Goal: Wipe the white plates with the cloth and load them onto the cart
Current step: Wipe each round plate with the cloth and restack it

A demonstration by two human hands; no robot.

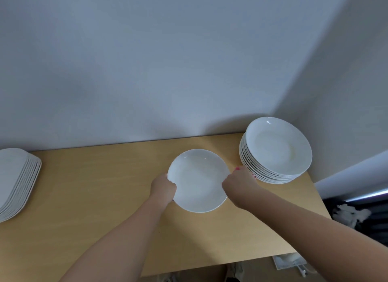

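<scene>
1. 1 round white plate [199,183], face up and with no long axis, is over the wooden table [94,197] near its middle.
2. Left hand [164,186] grips its left rim, and right hand [239,182] grips its right rim.
3. Far right is 1 round-plate stack [277,149] showing roughly 9 rims; far left is 1 rectangular-plate stack [14,180], count unclear.

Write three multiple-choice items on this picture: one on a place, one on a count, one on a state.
1. Where is the stack of round plates? A. the far right corner of the table B. the floor C. the table's left edge
2. How many hands hold the single plate? A. none B. one C. two
3. Which way does the single plate face? A. upward B. downward C. sideways

Key: 1 A, it stands at that corner; 2 C, the left hand and the right hand each grip its rim; 3 A, its hollow shows.
</scene>
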